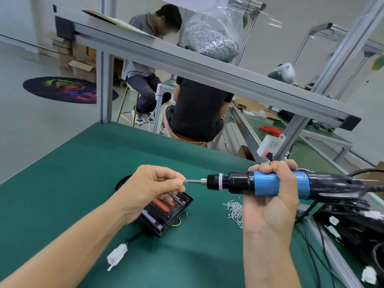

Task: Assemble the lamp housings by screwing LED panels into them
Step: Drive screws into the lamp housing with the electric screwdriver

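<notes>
My right hand [270, 204] grips a blue and black electric screwdriver [266, 183] held level, its bit pointing left. My left hand [153, 183] pinches a small screw [183, 180] right at the bit's tip. Below the left hand a black rectangular lamp housing [168, 213] lies on the green mat [83, 163], with orange parts showing inside it. A black cable runs from the housing to a white connector [117, 256]. A loose pile of screws [234, 210] lies on the mat beside my right hand.
More black housings with white connectors [353, 225] are heaped at the right edge. An aluminium shelf beam [207, 73] crosses overhead, carrying a clear bag of screws [212, 42]. Two people sit beyond the bench. A white power strip [270, 146] hangs on the frame post.
</notes>
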{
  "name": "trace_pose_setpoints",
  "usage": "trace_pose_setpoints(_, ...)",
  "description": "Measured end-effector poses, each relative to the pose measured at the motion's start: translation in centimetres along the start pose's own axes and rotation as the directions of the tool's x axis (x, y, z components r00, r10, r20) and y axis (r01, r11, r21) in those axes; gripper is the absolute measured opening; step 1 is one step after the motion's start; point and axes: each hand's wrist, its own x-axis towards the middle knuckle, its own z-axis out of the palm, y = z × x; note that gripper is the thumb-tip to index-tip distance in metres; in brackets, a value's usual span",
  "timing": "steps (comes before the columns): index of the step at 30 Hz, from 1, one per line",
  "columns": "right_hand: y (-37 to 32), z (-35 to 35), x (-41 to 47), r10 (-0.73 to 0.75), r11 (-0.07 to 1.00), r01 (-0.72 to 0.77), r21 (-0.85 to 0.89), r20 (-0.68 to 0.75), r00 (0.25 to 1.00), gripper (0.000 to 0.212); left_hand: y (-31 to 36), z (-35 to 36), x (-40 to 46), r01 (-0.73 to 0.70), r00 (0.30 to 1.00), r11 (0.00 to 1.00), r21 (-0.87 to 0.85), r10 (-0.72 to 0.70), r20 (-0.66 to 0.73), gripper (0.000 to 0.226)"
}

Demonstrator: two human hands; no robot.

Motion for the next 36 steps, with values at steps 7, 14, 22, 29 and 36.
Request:
trace_pose_setpoints(7, 1.2, 0.0, 0.5, -0.021, 0.998, 0.023, -0.057, 0.042, 0.999, 0.028, 0.0, -0.8, 1.2, -0.085, 0.996, 0.975, 0.207, 0.088, -0.006, 0.014)
trace_pose_setpoints(14, 3.6, -0.9, 2.1, -0.012, 0.994, 0.011, -0.106, -0.012, 1.0, 0.028, -0.8, -2.2, 4.1, -0.088, 0.996, 0.913, 0.398, 0.074, 0.052, 0.018)
trace_pose_setpoints(22, 4.8, -3.1, 3.1, -0.048, 0.962, 0.036, -0.271, -0.036, 0.998, 0.029, -2.6, -2.0, 5.4, -0.152, 0.987, 0.451, 0.88, 0.117, 0.111, 0.012)
trace_pose_setpoints(29, 5.9, -3.3, 3.2, -0.085, 0.901, 0.107, -0.421, 0.071, 0.994, 0.036, -3.8, -1.0, 5.6, -0.209, 0.976, 0.258, 0.943, 0.123, 0.182, 0.012)
trace_pose_setpoints(36, 6.6, -3.7, 3.2, -0.07, 0.876, 0.094, -0.473, 0.068, 0.995, 0.032, -4.1, -0.8, 5.6, -0.209, 0.976, 0.21, 0.955, 0.096, 0.193, 0.013)
